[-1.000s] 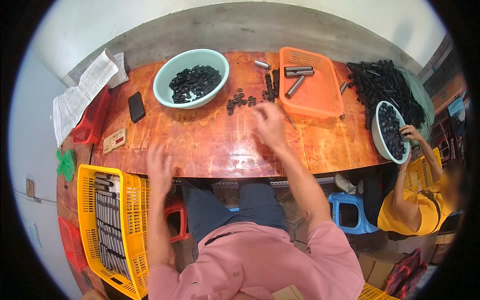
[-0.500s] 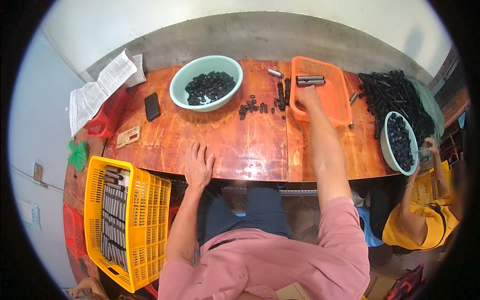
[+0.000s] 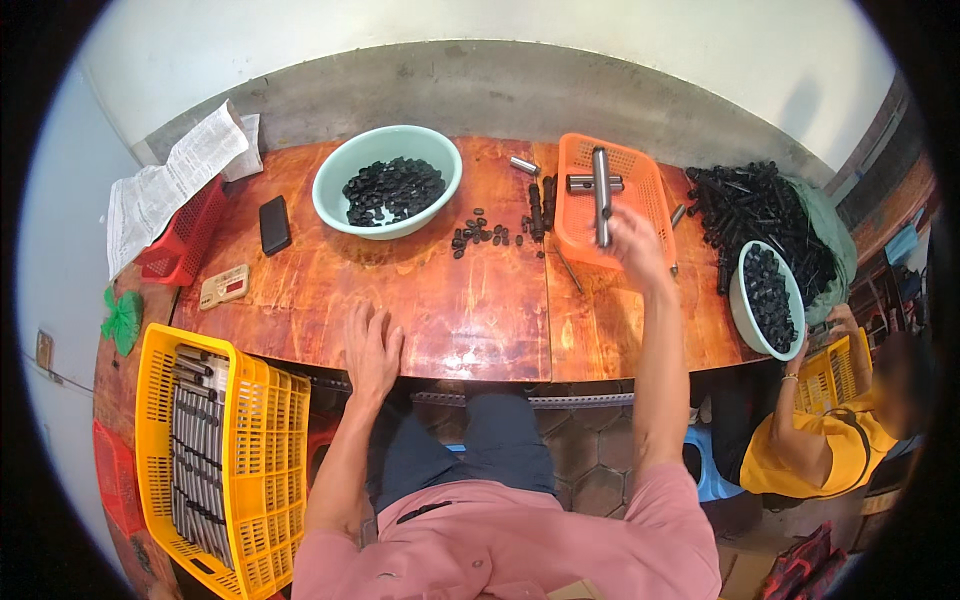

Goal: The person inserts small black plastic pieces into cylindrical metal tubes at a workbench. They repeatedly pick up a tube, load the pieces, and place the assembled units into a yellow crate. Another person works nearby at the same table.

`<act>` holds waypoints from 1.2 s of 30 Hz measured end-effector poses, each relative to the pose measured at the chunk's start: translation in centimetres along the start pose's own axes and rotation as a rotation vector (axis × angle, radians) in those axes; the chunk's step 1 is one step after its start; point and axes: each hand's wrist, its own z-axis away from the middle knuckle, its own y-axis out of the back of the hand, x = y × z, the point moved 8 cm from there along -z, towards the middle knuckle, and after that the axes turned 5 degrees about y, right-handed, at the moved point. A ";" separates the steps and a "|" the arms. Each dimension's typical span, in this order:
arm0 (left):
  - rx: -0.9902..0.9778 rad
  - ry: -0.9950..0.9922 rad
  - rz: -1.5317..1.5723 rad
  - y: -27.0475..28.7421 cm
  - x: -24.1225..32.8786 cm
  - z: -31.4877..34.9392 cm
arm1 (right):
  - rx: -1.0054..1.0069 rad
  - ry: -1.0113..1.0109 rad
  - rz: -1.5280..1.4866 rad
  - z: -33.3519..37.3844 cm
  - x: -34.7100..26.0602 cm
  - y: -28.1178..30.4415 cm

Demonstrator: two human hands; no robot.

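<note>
A shiny metal tube [image 3: 601,175] is in the grasp of my right hand [image 3: 638,245], standing lengthwise over the orange basket [image 3: 655,200]. Behind it, another metal tube [image 3: 579,184] lies crosswise in that basket. My left hand [image 3: 373,345] rests on the front edge of the wooden table [image 3: 440,300], fingers stretched out and holding nothing. Small black plastic pieces [image 3: 480,233] are scattered left of the basket, with long dark rods [image 3: 541,205] and a short metal tube [image 3: 523,165] beside it. A thin metal rod [image 3: 569,271] lies in front of them.
A pale green basin [image 3: 330,205] holds many black pieces. Left are a phone [image 3: 274,225], a small beige device [image 3: 224,288], a red basket [image 3: 190,235] and a yellow crate [image 3: 270,440] of metal tubes. A black heap [image 3: 765,215] lies right; a co-worker [image 3: 800,445] sits near a white basin [image 3: 742,310].
My right hand has lifted a metal tube from the orange basket and turned it lengthwise. The whole view has shifted a little; my left hand remains at the table edge.
</note>
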 end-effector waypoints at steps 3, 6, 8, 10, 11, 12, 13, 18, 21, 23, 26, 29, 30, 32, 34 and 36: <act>-0.151 -0.021 0.562 -1.5 3.3 -0.4 | -0.146 -0.033 -0.118 4.9 1.5 -4.5; -0.521 0.274 1.165 -4.4 7.5 -0.5 | -0.190 -0.113 -0.224 8.5 4.0 -8.9; -0.663 0.390 1.424 -5.9 9.9 -0.5 | -0.201 -0.129 -0.253 9.8 5.0 -11.2; -0.757 0.451 1.597 -6.8 11.5 -0.5 | -0.229 -0.177 -0.314 10.9 6.7 -13.2; -0.763 0.462 1.677 -6.8 12.0 -0.7 | -0.240 -0.200 -0.345 11.4 7.3 -14.0; -0.763 0.471 1.759 -6.8 12.5 -0.8 | -0.272 -0.216 -0.367 11.7 7.8 -14.8; -0.761 0.478 1.842 -6.9 12.5 -1.0 | -0.276 -0.246 -0.371 12.0 8.5 -15.3; -0.813 0.563 1.794 -8.0 11.1 -1.2 | -0.298 -0.342 -0.342 12.4 10.5 -17.2; -0.765 0.606 1.825 -7.7 10.6 -1.5 | -0.262 -0.343 -0.304 12.0 11.3 -17.3; -0.679 0.576 1.836 -7.9 9.3 -1.6 | -0.199 -0.302 -0.278 11.3 11.6 -16.3; -0.606 0.536 1.679 -7.3 7.2 -0.5 | -0.008 -0.248 -0.285 9.8 11.0 -14.3; -0.733 0.501 1.501 -4.8 7.7 1.7 | 0.036 -0.191 -0.240 8.1 10.1 -12.7; -0.800 0.469 1.519 -5.4 7.6 2.9 | 0.018 -0.189 -0.191 7.5 9.9 -12.6; -0.925 0.495 1.606 -6.0 8.0 3.9 | -0.071 -0.222 -0.096 6.7 9.3 -13.0; -1.040 0.619 1.740 -5.3 9.2 4.0 | -0.159 -0.233 -0.035 6.2 9.5 -13.5; -1.101 0.574 1.665 -5.5 10.0 3.3 | -0.203 -0.241 -0.016 5.7 10.6 -14.2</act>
